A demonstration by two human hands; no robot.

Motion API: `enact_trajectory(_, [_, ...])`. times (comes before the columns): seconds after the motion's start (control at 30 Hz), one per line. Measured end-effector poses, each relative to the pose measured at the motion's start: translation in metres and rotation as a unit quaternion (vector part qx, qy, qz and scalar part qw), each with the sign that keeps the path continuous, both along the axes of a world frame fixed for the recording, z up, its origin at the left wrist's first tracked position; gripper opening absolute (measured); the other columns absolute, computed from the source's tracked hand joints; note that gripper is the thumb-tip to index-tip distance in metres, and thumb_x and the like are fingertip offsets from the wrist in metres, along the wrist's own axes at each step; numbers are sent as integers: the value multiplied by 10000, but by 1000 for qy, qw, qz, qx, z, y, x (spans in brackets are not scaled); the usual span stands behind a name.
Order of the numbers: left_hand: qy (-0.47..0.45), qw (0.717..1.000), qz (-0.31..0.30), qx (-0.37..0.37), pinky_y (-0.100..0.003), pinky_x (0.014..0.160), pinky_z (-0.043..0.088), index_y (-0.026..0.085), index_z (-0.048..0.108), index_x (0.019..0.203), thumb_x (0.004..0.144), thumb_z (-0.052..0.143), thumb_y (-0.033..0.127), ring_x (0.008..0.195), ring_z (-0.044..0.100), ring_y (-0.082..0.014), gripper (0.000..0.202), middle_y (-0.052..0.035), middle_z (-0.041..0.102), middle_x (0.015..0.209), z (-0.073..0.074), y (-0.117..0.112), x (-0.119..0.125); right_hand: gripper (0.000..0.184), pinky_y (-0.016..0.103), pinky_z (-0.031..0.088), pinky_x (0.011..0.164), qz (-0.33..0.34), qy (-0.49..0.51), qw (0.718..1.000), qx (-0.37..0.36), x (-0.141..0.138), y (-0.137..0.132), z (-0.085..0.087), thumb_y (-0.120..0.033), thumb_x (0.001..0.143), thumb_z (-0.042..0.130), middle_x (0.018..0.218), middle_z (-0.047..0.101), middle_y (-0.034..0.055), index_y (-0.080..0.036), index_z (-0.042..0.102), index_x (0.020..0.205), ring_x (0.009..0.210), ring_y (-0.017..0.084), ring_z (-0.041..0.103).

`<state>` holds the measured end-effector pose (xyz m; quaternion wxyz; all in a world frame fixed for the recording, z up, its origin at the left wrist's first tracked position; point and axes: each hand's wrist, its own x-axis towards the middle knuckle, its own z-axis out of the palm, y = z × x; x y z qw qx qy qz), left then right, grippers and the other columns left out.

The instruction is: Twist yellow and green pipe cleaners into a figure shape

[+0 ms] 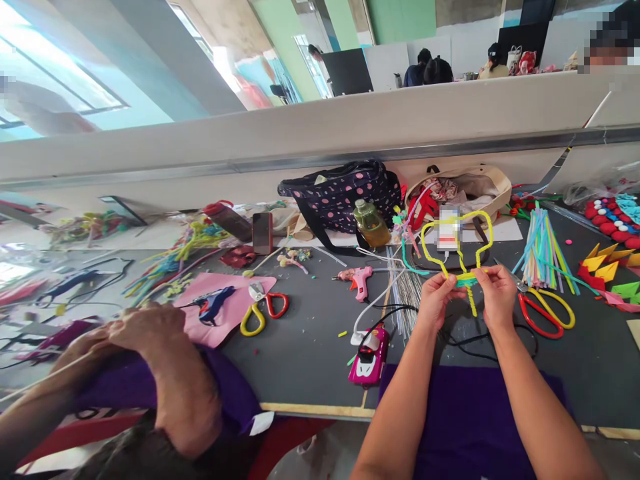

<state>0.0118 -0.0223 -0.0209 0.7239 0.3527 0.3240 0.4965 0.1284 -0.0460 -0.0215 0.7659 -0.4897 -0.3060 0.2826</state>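
Note:
A yellow pipe cleaner [472, 301] is bent into a wide looped outline with a twisted stem pointing down. Across its narrow waist runs a green pipe cleaner [466, 280]. My left hand [439, 300] pinches the left side of this waist between thumb and fingers. On the opposite side, my right hand [500, 297] pinches the green strand's right end. Both hands are raised a little over the dark table [305, 360]. Behind the yellow loops lies a phone-like device with a blurred screen [449, 230].
Scissors [547, 313] and a pastel pipe cleaner bundle [537, 250] lie to the right. Left of my hands are a pink glue gun [357, 280], a magenta car-shaped power strip [369, 363] with cords, and more scissors [263, 307]. A co-worker's hands [145, 327] are at the far left.

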Motion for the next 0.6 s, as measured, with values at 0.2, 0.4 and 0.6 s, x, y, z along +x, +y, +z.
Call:
enact_trajectory(0.2, [-5,999,37,10,-236,573,550,129,650,738,641,811,442,578,642,-123,365,-20,664,677,-1,1,1,239,323,519,688,21,46,999,-2,-3,0,1,-332,666,770,706,687,4,-193,583,720,669,163,641])
enact_trajectory(0.4, [12,1000,-5,18,-262,611,567,124,717,826,604,846,368,676,643,-142,354,-72,713,839,2,-1,0,238,321,521,682,14,38,999,0,-2,0,-1,-343,683,754,717,696,12,-194,574,730,680,167,654])
enact_trajectory(0.6, [8,1000,-5,7,-268,590,557,124,700,756,640,811,434,666,684,-184,349,-62,688,699,4,1,-3,256,303,505,658,-29,31,999,-9,10,3,-2,-361,673,759,737,704,27,-185,584,734,686,168,652])
